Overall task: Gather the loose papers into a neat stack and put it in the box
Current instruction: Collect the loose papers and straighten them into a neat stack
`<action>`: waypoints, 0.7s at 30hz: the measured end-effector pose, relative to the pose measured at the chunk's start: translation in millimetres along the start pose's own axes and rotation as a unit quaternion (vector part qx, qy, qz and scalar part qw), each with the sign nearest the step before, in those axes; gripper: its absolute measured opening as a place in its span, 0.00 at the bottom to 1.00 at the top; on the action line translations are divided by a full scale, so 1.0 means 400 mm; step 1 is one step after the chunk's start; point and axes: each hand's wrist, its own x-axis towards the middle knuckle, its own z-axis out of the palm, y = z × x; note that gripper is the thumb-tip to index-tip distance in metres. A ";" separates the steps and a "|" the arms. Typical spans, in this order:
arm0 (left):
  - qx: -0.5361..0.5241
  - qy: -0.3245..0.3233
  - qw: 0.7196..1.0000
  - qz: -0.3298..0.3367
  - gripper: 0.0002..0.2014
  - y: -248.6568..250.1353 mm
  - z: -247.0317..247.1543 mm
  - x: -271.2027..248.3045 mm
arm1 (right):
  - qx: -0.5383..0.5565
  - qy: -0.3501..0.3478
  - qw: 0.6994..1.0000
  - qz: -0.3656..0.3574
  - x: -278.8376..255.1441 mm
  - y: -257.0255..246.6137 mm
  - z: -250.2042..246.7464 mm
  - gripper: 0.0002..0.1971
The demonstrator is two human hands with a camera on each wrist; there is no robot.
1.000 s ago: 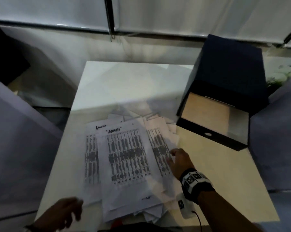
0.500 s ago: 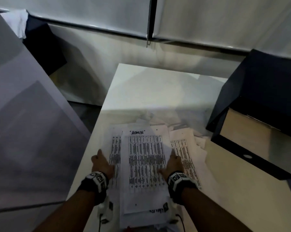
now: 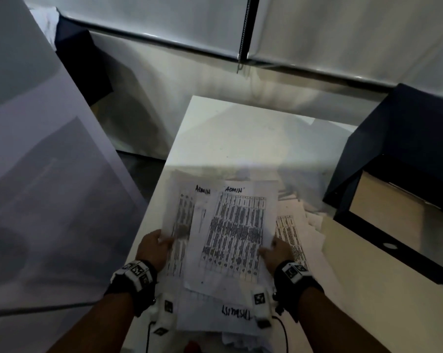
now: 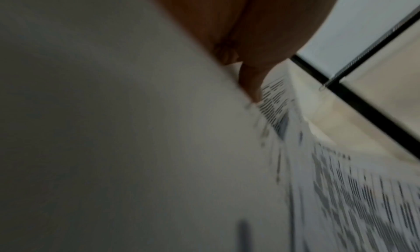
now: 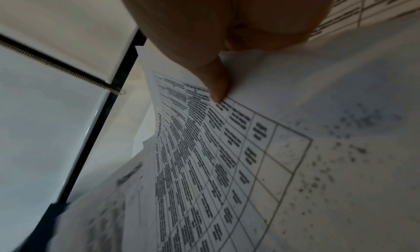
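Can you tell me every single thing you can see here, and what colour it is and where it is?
Printed paper sheets: many, too overlapped to count, white with black tables, two marked ADMIN; top ones held up, the rest fanned out on the table at near centre and right.
Rectangular table: one, white, centre.
Open cardboard box: one, dark blue outside and tan inside, right edge of the table, lid raised.
Window blinds: two, white, along the back, a thin cord hanging between them.
Large flat board: one, pale grey, leaning at left.
Wrist bands with cameras: two, black and white, one on each wrist.
Left hand: grips the sheets' left edge.
Right hand: grips the sheets' right edge.
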 end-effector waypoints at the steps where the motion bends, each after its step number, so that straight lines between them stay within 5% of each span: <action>1: -0.001 0.009 1.000 0.009 0.08 0.008 -0.018 -0.003 | 0.007 0.008 1.000 -0.002 -0.001 0.002 -0.008 0.17; 5: 0.018 0.115 0.992 0.055 0.15 0.040 -0.125 0.006 | 0.003 0.063 0.998 -0.011 0.006 0.011 -0.061 0.18; 8: -0.019 0.196 0.977 0.083 0.12 0.092 -0.204 0.002 | -0.037 0.092 0.995 -0.020 0.015 0.011 -0.099 0.23; 11: -0.050 0.216 0.970 0.101 0.09 0.155 -0.247 -0.011 | -0.055 0.089 0.994 -0.013 0.027 0.023 -0.111 0.23; 14: -0.037 0.169 0.977 0.127 0.10 0.192 -0.224 -0.012 | -0.037 0.056 0.998 -0.006 0.028 0.032 -0.103 0.27; 17: 0.011 0.057 0.990 0.126 0.09 0.177 -0.119 -0.008 | -0.009 0.009 1.000 -0.011 0.033 0.042 -0.079 0.23; 19: 0.043 -0.026 0.994 0.096 0.23 0.138 -0.030 -0.010 | 0.037 -0.019 0.999 0.015 0.047 0.068 -0.071 0.24; 21: 0.065 -0.087 0.990 0.089 0.22 0.104 0.051 -0.019 | 0.098 -0.034 0.995 0.013 0.060 0.100 -0.068 0.23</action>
